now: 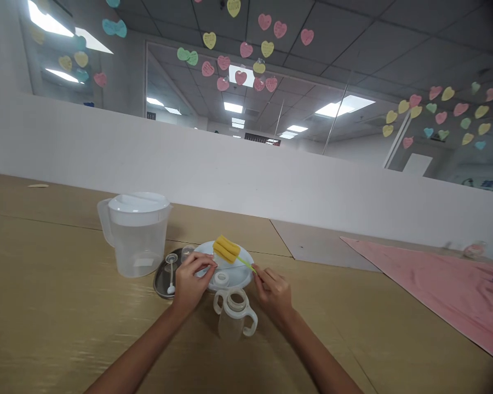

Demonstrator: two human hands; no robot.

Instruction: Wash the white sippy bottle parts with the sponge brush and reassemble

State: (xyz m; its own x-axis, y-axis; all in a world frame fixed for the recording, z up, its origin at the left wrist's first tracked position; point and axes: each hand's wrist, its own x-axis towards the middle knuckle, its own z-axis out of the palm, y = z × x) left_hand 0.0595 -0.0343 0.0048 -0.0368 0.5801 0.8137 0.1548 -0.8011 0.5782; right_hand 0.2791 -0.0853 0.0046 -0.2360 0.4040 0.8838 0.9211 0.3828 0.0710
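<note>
My right hand (273, 285) is closed on the thin green handle of a bottle brush (227, 249), whose yellow sponge head points up and left over a white plate (243, 280). My left hand (191, 279) has its thumb and fingers pinched together at the plate's left side, close to the sponge; what they hold, if anything, is hard to make out. A white ring-shaped cap (221, 279) lies on the plate between the hands. Nearer me, a clear baby bottle (230, 323) with two white handles stands upright with its mouth uncovered.
A dark oval tray (161, 282) holds a straw with a white weighted end (171, 276) and a clear cover (187, 253). Behind it at left stands a lidded plastic pitcher (138, 241). A pink cloth (443, 290) covers the table's right side. A white wall (230, 169) runs behind.
</note>
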